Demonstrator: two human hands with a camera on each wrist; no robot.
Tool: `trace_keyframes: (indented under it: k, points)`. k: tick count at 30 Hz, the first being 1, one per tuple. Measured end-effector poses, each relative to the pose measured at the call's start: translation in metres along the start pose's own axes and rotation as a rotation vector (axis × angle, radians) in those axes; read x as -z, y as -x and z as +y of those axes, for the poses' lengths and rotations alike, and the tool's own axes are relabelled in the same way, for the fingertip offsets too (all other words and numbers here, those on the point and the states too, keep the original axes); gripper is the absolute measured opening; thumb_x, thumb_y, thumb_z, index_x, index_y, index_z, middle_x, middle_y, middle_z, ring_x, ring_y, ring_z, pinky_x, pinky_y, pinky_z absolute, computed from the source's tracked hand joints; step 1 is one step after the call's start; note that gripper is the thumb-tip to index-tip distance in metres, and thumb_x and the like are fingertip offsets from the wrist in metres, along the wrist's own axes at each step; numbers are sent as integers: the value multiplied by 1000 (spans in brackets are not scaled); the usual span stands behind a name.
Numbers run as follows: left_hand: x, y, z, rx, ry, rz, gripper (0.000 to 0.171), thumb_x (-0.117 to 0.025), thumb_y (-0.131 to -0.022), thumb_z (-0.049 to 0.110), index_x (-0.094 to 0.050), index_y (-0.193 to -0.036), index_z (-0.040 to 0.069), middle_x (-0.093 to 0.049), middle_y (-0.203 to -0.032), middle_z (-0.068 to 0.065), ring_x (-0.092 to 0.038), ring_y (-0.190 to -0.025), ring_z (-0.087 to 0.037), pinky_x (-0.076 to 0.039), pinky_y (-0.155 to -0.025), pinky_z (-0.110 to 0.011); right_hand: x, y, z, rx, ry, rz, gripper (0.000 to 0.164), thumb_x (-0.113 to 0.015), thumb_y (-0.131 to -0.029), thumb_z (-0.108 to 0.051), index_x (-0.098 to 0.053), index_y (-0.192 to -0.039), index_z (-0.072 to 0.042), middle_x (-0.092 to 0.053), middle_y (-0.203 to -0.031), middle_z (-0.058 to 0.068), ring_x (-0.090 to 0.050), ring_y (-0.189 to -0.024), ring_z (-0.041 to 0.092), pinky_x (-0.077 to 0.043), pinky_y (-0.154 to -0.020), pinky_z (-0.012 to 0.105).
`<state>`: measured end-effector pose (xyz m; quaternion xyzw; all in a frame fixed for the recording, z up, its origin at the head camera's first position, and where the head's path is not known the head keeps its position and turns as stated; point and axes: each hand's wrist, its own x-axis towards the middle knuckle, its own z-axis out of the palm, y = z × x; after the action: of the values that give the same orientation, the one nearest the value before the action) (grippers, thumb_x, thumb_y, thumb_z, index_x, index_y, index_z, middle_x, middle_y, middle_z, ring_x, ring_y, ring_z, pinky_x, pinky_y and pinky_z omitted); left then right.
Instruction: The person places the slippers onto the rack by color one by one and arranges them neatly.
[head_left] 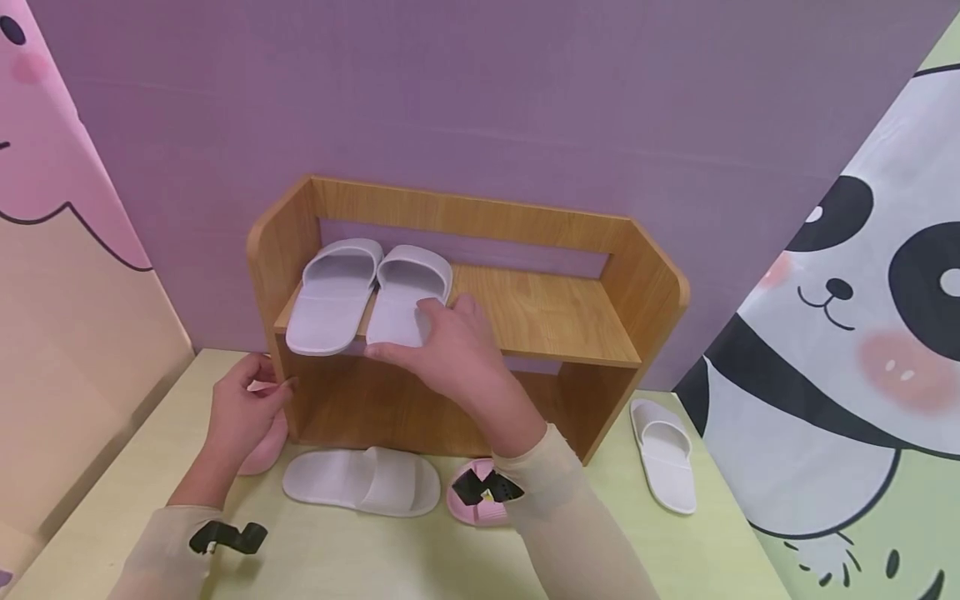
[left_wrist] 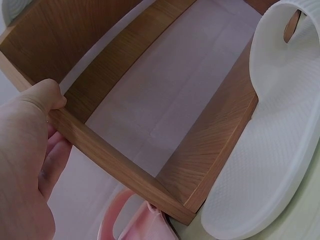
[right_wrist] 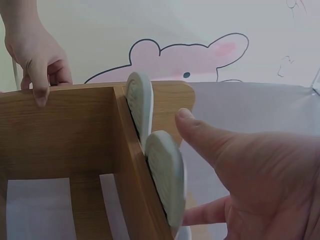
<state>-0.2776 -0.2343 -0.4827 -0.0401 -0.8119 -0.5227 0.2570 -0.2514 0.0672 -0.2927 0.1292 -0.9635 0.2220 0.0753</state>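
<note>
A small wooden shoe rack (head_left: 555, 308) carries two white slippers side by side on its upper shelf, heels overhanging the front edge. My right hand (head_left: 461, 350) is at the right slipper (head_left: 397, 317) of that pair. Its thumb is near the heel and its fingers are by the right side. In the right wrist view, that thumb stands apart from the slipper (right_wrist: 167, 182), while a fingertip reaches its edge. My left hand (left_wrist: 30, 160) grips the rack's left side panel (left_wrist: 110, 155), thumb on the inner face and fingers outside.
A white slipper (head_left: 360, 482) lies sideways before the rack. Beside it, a pink slipper (head_left: 468, 500) is partly hidden by my right wrist. Another pink slipper (head_left: 266, 450) sits under my left hand, left of the rack. One white slipper (head_left: 663, 454) lies at the right.
</note>
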Motion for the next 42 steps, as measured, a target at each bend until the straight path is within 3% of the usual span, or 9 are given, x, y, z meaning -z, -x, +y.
trace_keyframes:
  k: [10,18,37,42]
  points:
    - [-1,0,1,-18,8,17,20,-82,-96,3,-70,-112,-1,-74,-106,-17,-63,-94,4,-54,-80,-8,7,17,19,42,-164,34,85,-89,-85,-65,-64,-149,-15,-49,-119,6,-49,-106,22,-54,-79,36]
    - [-3,2,-2,-20,21,31,18,-82,-95,2,-71,-109,-1,-75,-103,-16,-63,-92,5,-55,-80,-8,9,30,43,232,-257,131,66,-94,-89,-44,-69,-142,-12,-55,-125,9,-54,-105,24,-54,-83,40]
    - [-3,2,2,-15,30,27,18,-81,-95,0,-69,-109,-2,-74,-105,-17,-63,-94,4,-55,-80,-8,-5,50,94,349,-265,221,47,-94,-91,-27,-71,-128,-11,-60,-122,3,-60,-112,23,-58,-96,43]
    - [-4,2,1,-23,32,34,18,-81,-95,0,-69,-109,-2,-74,-104,-16,-63,-93,4,-55,-79,-8,-8,56,103,338,-266,227,42,-93,-93,-25,-70,-127,-13,-62,-123,1,-63,-112,21,-59,-96,42]
